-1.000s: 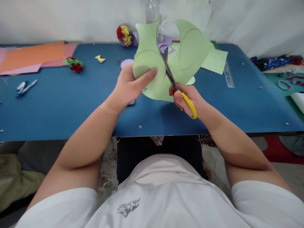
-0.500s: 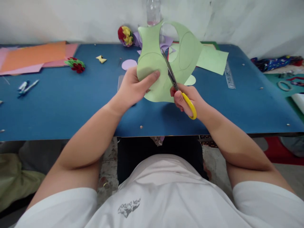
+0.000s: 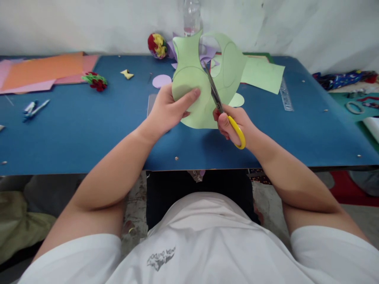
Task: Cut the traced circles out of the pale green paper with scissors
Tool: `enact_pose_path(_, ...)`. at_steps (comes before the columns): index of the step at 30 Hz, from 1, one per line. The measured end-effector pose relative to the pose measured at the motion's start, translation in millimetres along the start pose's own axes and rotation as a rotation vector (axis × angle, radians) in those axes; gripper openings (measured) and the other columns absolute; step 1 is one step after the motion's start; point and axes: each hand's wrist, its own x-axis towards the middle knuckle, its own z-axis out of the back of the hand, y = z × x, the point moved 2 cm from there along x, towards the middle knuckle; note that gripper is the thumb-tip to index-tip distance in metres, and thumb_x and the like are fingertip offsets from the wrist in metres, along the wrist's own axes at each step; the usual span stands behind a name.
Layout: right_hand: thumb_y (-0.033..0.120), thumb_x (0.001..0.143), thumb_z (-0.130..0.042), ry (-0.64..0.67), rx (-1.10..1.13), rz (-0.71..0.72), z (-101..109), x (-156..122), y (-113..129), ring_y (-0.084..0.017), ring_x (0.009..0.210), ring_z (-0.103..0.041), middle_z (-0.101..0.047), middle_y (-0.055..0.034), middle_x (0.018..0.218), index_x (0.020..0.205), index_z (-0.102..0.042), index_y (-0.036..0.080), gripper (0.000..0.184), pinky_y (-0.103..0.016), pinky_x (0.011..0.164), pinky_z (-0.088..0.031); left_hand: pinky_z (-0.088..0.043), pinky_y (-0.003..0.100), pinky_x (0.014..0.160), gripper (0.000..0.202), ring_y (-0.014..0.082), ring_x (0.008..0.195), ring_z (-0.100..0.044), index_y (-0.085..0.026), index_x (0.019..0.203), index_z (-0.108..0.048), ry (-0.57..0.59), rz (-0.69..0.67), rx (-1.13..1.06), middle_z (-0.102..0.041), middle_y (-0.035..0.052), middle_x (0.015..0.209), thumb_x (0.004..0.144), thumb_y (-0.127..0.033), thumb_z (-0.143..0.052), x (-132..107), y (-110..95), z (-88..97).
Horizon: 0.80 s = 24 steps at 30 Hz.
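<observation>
My left hand [image 3: 174, 104] grips a sheet of light green paper [image 3: 232, 75] at its rounded lower left part, thumb on top and fingers beneath. Drawn circle outlines mark the sheet, and one round hole has been cut out of it near the top. In my right hand [image 3: 232, 124] is a pair of scissors [image 3: 217, 96] with yellow handles. Its blades point up and away from me, along the edge of the circle under my left thumb. Whether the blades are fully closed is hard to make out.
On the blue table [image 3: 97, 146] lie a purple paper circle [image 3: 161, 81], a green circle [image 3: 237, 100], more green paper [image 3: 265, 75], a clear ruler [image 3: 286, 94], pens [image 3: 37, 109] and orange paper [image 3: 44, 71]. Behind stand a plastic bottle [image 3: 192, 15] and a colourful ruffled ball [image 3: 157, 45].
The green sheet has shifted and bent slightly, its right side drawing in to the left. The scissors stay at the circle's edge, and both hands have barely moved.
</observation>
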Motion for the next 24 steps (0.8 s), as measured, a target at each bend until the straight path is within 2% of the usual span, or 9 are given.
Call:
enact_pose_path(5, 0.109, 0.091, -0.05, 0.002, 0.006, 0.009, 0.5, -0.2, 2.4, -0.019, 0.066, -0.045, -0.048, -0.001, 0.07, 0.089, -0.053, 0.026, 0.083, -0.036, 0.056, -0.039, -0.058, 0.029, 0.057, 0.056, 0.0223, 0.07, -0.074, -0.023, 0.08, -0.067, 0.015, 0.027, 0.014, -0.057, 0.0017, 0.067, 0.092, -0.073, -0.09, 0.3, -0.6, 1.9)
enact_pose_path(10, 0.111, 0.089, -0.051, -0.003, -0.002, -0.007, 1.7, 1.1, 5.1, -0.019, 0.069, -0.046, -0.048, -0.0016, 0.072, 0.088, -0.053, 0.026, 0.084, -0.037, 0.058, -0.038, -0.053, 0.026, 0.049, 0.053, 0.0154, 0.057, -0.064, -0.022, 0.075, -0.066, 0.005, -0.019, -0.031, -0.055, -0.0001, 0.066, 0.092, -0.065, -0.092, 0.6, -5.9, 1.7)
enact_pose_path(15, 0.111, 0.089, -0.051, -0.006, -0.001, 0.009, 1.6, 1.0, 5.4, -0.018, 0.068, -0.044, -0.049, -0.0014, 0.071, 0.088, -0.053, 0.026, 0.085, -0.035, 0.057, -0.037, -0.054, 0.026, 0.051, 0.048, 0.0179, 0.063, -0.07, -0.022, 0.078, -0.07, 0.004, 0.002, 0.008, -0.062, 0.001, 0.07, 0.092, -0.063, -0.092, 2.1, -3.6, 3.0)
enact_pose_path(18, 0.109, 0.091, -0.053, -0.011, 0.015, 0.007, 0.8, 0.5, 4.8, -0.019, 0.066, -0.044, -0.047, -0.0007, 0.069, 0.088, -0.053, 0.026, 0.082, -0.035, 0.055, -0.037, -0.052, 0.027, 0.051, 0.044, 0.018, 0.064, -0.071, -0.022, 0.081, -0.072, -0.006, 0.003, 0.024, -0.061, 0.0011, 0.071, 0.096, -0.06, -0.09, 2.7, -1.1, 4.4)
enact_pose_path(24, 0.111, 0.086, -0.054, -0.001, 0.047, -0.021, -0.3, 0.5, 5.2, -0.018, 0.064, -0.043, -0.043, 0.0007, 0.066, 0.087, -0.053, 0.027, 0.084, -0.035, 0.054, -0.036, -0.051, 0.027, 0.048, 0.05, 0.0147, 0.057, -0.061, -0.023, 0.078, -0.072, -0.022, -0.006, 0.033, -0.06, 0.0003, 0.069, 0.091, -0.066, -0.094, 2.8, 0.5, 8.3)
